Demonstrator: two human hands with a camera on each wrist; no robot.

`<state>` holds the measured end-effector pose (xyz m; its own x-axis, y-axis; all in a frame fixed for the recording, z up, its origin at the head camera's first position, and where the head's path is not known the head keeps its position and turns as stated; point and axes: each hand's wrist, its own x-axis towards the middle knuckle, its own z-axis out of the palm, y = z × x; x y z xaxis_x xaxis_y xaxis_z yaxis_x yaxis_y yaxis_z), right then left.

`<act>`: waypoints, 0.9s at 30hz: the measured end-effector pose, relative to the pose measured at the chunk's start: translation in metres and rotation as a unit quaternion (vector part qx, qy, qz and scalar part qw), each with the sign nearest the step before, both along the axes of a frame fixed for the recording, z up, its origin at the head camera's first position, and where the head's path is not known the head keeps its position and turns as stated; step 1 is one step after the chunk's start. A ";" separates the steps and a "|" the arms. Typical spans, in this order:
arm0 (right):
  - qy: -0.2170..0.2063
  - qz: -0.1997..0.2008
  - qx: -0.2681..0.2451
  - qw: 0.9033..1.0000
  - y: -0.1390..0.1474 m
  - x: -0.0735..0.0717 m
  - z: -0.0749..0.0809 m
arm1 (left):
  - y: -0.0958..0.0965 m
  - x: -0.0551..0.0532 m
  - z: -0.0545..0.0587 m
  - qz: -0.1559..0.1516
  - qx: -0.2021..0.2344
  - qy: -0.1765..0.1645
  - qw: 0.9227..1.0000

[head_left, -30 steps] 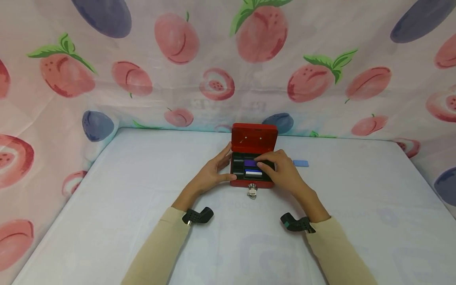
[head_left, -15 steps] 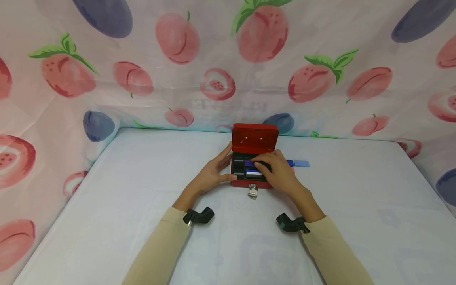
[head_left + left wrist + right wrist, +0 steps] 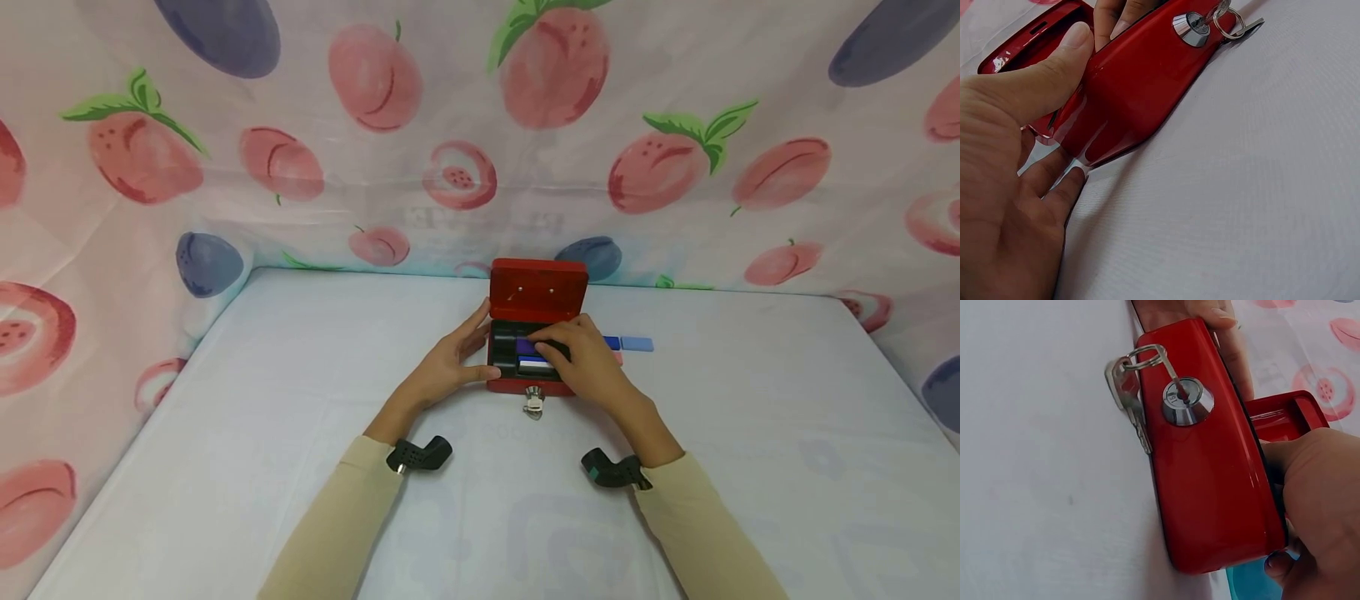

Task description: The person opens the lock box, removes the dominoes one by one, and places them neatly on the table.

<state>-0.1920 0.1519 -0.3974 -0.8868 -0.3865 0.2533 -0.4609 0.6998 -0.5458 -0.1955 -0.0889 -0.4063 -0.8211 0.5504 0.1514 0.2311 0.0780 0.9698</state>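
A red cash box stands on the white-covered table with its lid raised. Its black tray holds a purple block and, nearer the front, a blue-and-white block. My left hand grips the box's left side, thumb on the front rim in the left wrist view. Over the tray, my right hand pinches the purple block at its right end with thumb and forefinger. The right wrist view hides those fingertips behind the front wall. A key ring with keys hangs from the lock.
Right of the box lie a dark blue piece, a light blue piece and a pink piece, partly behind my right hand. A teal surface shows beside the box. A fruit-patterned cloth hangs behind the table.
My right hand has shifted slightly left over the purple block, bringing the dark blue and pink pieces into view. My left hand and the box have stayed in place.
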 end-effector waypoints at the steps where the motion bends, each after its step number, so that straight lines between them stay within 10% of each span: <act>1: -0.005 -0.001 -0.003 1.000 0.000 0.001 0.001 | 0.000 0.000 0.000 0.000 -0.001 0.001 1.000; 27: -0.026 0.004 -0.013 1.000 0.002 0.002 0.005 | 0.000 0.002 0.005 0.002 -0.008 -0.003 1.000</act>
